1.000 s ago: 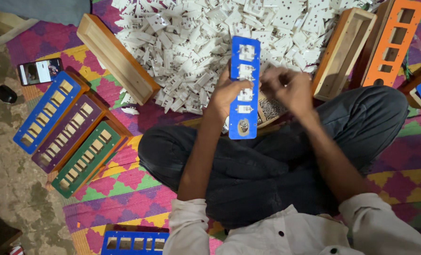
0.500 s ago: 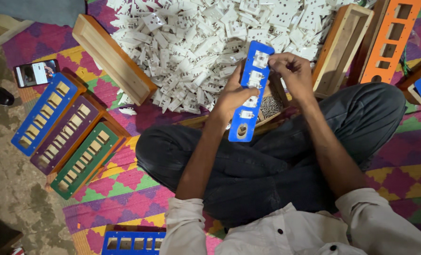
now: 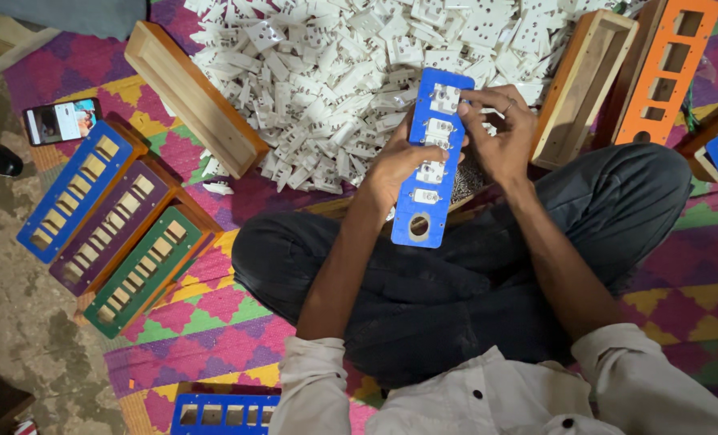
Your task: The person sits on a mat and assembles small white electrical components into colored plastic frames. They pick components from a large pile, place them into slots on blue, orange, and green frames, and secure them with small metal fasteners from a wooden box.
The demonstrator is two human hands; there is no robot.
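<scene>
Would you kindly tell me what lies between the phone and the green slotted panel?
In the head view, the blue slotted panel and purple slotted panel lie between the phone and green slotted panel.

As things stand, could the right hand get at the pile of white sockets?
Probably yes. The right hand sits at the top of the blue plate, and the pile of white sockets lies just beyond, with nothing between; but its fingers are busy on the plate.
</scene>
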